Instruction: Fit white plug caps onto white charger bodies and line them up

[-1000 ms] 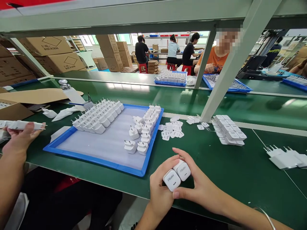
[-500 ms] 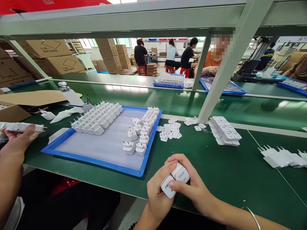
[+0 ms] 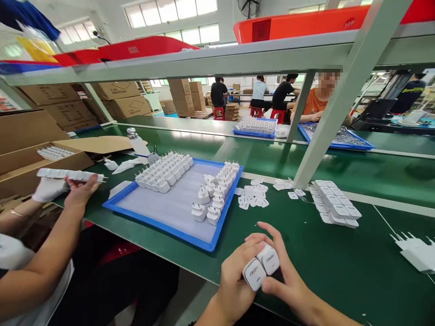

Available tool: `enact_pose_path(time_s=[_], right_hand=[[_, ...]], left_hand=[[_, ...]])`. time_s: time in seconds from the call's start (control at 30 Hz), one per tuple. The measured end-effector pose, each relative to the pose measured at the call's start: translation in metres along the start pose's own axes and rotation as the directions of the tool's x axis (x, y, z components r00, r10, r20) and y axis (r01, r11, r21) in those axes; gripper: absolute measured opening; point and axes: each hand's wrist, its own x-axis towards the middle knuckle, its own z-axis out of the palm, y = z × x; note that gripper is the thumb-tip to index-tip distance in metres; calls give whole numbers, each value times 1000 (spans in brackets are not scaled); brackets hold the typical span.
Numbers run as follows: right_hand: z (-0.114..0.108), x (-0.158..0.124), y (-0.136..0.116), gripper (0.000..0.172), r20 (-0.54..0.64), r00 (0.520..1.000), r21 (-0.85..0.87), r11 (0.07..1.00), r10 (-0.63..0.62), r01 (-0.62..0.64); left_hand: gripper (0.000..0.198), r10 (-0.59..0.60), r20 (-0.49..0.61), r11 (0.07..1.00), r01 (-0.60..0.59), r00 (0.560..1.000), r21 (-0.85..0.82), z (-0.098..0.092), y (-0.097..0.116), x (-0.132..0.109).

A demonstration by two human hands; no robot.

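Observation:
Close to the bench's front edge, my left hand [image 3: 234, 276] is closed around two white chargers [image 3: 261, 266] held side by side, their printed faces turned up towards me. My right hand [image 3: 288, 276] is beside them, its fingers raised and its thumb apart, near the lower edge of the chargers. Whether the thumb touches them I cannot tell. Beyond my hands lie loose white square cover pieces [image 3: 253, 194]. A blue tray [image 3: 212, 242] to the left holds rows of white chargers [image 3: 165, 170] with pins up.
Stacked white chargers [image 3: 335, 203] stand right of a metal post [image 3: 350, 95]; more chargers with pins [image 3: 418, 253] lie at the far right. On the left, a co-worker's hands [image 3: 79, 192] hold a row of chargers [image 3: 70, 174] near an open carton [image 3: 74, 156]. A shelf beam [image 3: 190, 59] spans above.
My right hand has loosened from the chargers, its fingers lifting and its thumb leaving the printed face. The view has tilted up and turned left, showing more of the co-worker.

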Motion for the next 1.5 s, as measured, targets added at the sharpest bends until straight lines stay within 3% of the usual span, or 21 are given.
enact_pose_path(time_s=[0.07,0.13,0.17,0.2,0.23,0.3,0.33,0.37,0.57,0.73,0.87,0.97,1.13,1.27,1.5], right_hand=[[-7,-4,1,107,77,995,-57,996,-63,67],[-12,-5,1,100,88,987,-127,981,-135,145],[-14,-4,2,92,76,985,-143,976,-153,163],[-15,-3,3,85,59,986,-143,976,-156,163],[-14,-1,4,79,44,990,-130,982,-135,140],[-11,1,9,70,26,998,-81,995,-59,61],[-9,2,12,68,25,1000,-53,998,-18,19],[-7,3,14,66,32,999,-33,999,20,-19],[2,-1,23,57,59,994,-59,994,91,-88],[1,-2,22,50,52,993,-64,992,110,-107],[2,-2,20,43,50,993,-78,991,110,-106],[4,-2,20,40,41,992,-78,990,119,-116],[6,-2,22,40,41,991,-106,987,127,-122],[6,-2,26,41,22,992,-113,986,126,-123],[9,0,31,44,-2,995,-110,989,100,-100]], left_hand=[[48,-78,61,994,73,995,83,-24,6,8],[48,-151,80,938,118,985,325,-57,14,20],[50,-193,110,870,118,975,478,-74,17,29],[55,-300,176,754,120,937,646,-90,21,39],[59,-452,230,591,96,862,801,-103,24,49],[57,-745,236,279,-30,624,960,-118,25,71],[52,-806,212,205,-76,553,976,-121,23,81],[47,-835,198,167,-106,513,980,-120,20,89],[13,-843,193,142,-139,502,980,-94,3,108],[31,-836,240,177,-173,493,969,-87,9,115],[40,-831,270,225,-151,486,963,-102,9,121],[47,-843,258,262,-58,473,963,-125,8,120],[70,-889,173,280,206,424,938,-165,-1,113],[86,-898,262,399,404,354,823,-179,-20,106],[89,-837,358,545,575,413,610,-179,-33,93]])
